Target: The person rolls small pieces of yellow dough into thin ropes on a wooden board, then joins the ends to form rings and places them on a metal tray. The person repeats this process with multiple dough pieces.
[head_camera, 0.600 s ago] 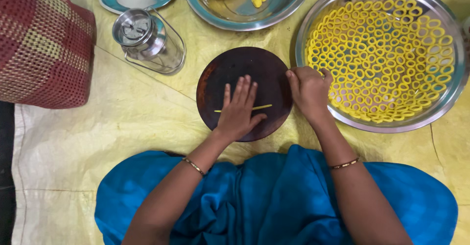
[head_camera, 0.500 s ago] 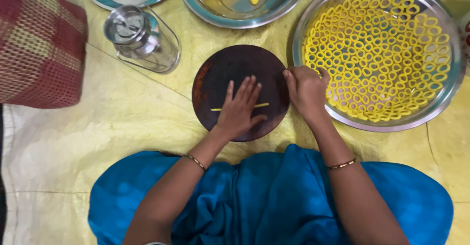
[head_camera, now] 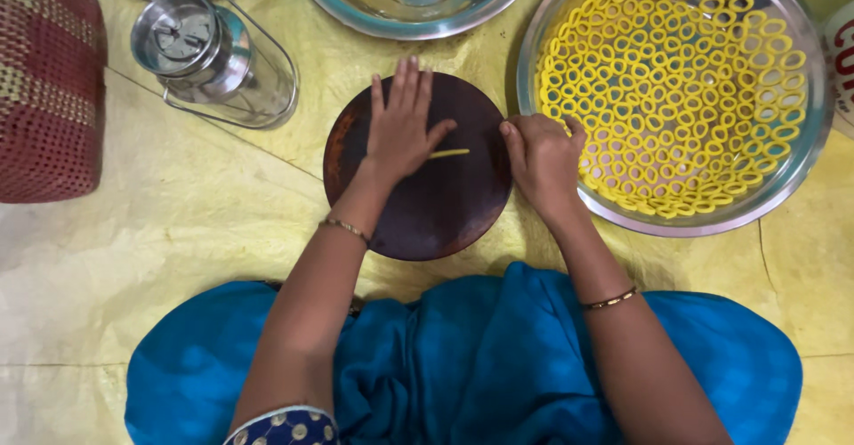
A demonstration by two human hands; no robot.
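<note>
Yellow, wrinkled cloth (head_camera: pixel 178 223) covers the floor I look down on. On it sits a round, dark, smooth board (head_camera: pixel 445 205). My left hand (head_camera: pixel 402 129) lies flat on the board, fingers straight and slightly spread, palm pressing a thin yellow dough strand (head_camera: pixel 449 153). My right hand (head_camera: pixel 543 160) is loosely curled at the board's right edge, fingertips touching it. Beside it, a shiny steel tray (head_camera: pixel 801 169) holds many yellow dough rings (head_camera: pixel 676 80).

You see a steel tray (head_camera: pixel 805 156) of yellow rings (head_camera: pixel 676 89) far right, a steel bowl (head_camera: pixel 418 14) above, a steel jar (head_camera: pixel 209 58) upper left, a red checked cushion (head_camera: pixel 44 98) beside it.
</note>
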